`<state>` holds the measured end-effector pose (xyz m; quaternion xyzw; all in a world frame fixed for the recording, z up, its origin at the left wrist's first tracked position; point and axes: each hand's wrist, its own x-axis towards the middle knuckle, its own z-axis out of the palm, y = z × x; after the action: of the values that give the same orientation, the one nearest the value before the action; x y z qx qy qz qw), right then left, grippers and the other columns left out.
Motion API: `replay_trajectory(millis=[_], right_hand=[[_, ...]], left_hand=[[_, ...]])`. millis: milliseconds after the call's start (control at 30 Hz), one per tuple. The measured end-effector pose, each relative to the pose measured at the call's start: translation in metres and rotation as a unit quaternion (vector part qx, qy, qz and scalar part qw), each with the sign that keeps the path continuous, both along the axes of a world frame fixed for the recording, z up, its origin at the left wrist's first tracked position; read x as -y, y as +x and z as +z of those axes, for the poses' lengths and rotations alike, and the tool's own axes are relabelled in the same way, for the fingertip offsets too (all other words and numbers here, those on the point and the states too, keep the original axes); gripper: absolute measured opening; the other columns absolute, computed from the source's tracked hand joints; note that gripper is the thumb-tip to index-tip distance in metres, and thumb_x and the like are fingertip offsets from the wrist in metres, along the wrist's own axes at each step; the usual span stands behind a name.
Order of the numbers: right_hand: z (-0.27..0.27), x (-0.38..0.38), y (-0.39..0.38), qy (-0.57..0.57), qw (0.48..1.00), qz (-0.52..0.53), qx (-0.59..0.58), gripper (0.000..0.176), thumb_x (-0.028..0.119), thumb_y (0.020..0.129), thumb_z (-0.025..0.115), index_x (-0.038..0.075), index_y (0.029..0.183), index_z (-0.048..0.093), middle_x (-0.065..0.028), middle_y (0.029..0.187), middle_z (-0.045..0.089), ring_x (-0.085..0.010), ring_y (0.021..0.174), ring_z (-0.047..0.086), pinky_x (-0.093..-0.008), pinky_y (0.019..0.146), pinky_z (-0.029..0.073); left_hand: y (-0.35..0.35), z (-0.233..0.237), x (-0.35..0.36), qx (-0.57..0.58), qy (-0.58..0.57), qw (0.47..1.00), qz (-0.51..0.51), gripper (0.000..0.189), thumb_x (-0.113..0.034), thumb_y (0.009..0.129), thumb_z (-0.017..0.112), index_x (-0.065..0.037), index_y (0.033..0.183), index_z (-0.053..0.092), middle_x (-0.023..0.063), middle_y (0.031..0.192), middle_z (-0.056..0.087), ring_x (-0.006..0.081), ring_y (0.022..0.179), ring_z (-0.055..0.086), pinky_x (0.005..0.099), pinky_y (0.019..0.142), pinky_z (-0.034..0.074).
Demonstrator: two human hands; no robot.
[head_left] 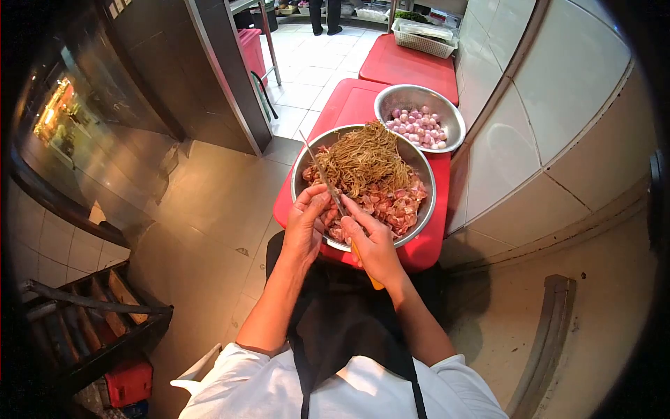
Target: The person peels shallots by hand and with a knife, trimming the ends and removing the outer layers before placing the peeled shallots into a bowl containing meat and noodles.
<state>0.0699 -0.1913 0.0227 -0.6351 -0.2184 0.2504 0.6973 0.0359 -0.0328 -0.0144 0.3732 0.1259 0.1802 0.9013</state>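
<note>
My right hand (pixel 371 241) is wrapped round the yellow handle of a knife (pixel 319 166), whose thin blade points up and to the left. Beside the blade, my left hand (pixel 307 218) has its fingers curled together; whatever they pinch is too small to make out. Both hands are over the near left part of a large metal bowl (pixel 430 209). In that bowl, brown stringy strands (pixel 366 157) lie heaped on pieces of reddish skins or peels (pixel 396 208). Behind it to the right, a smaller metal bowl (pixel 457 133) holds several peeled purple-white shallots (pixel 419 128).
The bowls stand on a red stool (pixel 335 105); another red stool (pixel 412 68) behind it bears a white basket (pixel 424 43). A tiled wall (pixel 516 133) runs along the right. A person's legs (pixel 326 15) show at the top. A dark rack (pixel 91 321) is at the lower left.
</note>
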Motion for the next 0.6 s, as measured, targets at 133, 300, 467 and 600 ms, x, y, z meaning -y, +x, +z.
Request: replay_trajectory(millis=[133, 300, 467, 600], right_hand=[[0.002, -0.002, 0.006, -0.022, 0.998, -0.025, -0.045, 0.045, 0.021, 0.106, 0.05, 0.007, 0.148, 0.047, 0.0027, 0.077, 0.052, -0.0035, 0.05, 0.046, -0.02, 0.043, 0.037], [-0.001, 0.001, 0.008, 0.015, 0.995, -0.033, -0.089, 0.046, 0.025, 0.106, 0.051, 0.008, 0.148, 0.048, 0.0028, 0.075, 0.053, -0.0035, 0.047, 0.044, -0.0203, 0.041, 0.036], [0.001, 0.013, 0.005, -0.055, 0.998, 0.002, -0.003, 0.045, 0.024, 0.103, 0.056, 0.003, 0.143, 0.052, -0.0102, 0.1, 0.067, -0.0146, 0.076, 0.065, -0.027, 0.067, 0.051], [-0.001, 0.011, 0.002, -0.089, 0.991, 0.003, 0.099, 0.046, 0.022, 0.101, 0.059, -0.005, 0.138, 0.053, -0.0241, 0.129, 0.063, -0.0274, 0.122, 0.06, -0.0351, 0.101, 0.045]], left_hand=[[-0.004, 0.005, 0.003, -0.001, 0.002, 1.0, -0.014, 0.02, -0.014, 0.097, 0.066, -0.007, 0.115, 0.061, 0.0044, 0.105, 0.069, 0.0114, 0.092, 0.066, 0.0254, 0.082, 0.054], [-0.002, 0.003, -0.002, 0.008, -0.058, 0.997, -0.04, 0.022, -0.016, 0.097, 0.066, -0.006, 0.117, 0.062, 0.0054, 0.105, 0.069, 0.0132, 0.091, 0.067, 0.0256, 0.083, 0.056], [-0.001, 0.009, 0.0, -0.009, -0.067, 0.998, -0.02, 0.025, -0.014, 0.098, 0.065, -0.003, 0.12, 0.06, 0.0068, 0.107, 0.068, 0.0151, 0.094, 0.067, 0.0278, 0.088, 0.057], [0.0, 0.008, 0.0, 0.018, -0.052, 0.998, -0.018, 0.025, -0.011, 0.098, 0.063, -0.001, 0.12, 0.059, 0.0078, 0.108, 0.068, 0.0159, 0.097, 0.067, 0.029, 0.089, 0.058]])
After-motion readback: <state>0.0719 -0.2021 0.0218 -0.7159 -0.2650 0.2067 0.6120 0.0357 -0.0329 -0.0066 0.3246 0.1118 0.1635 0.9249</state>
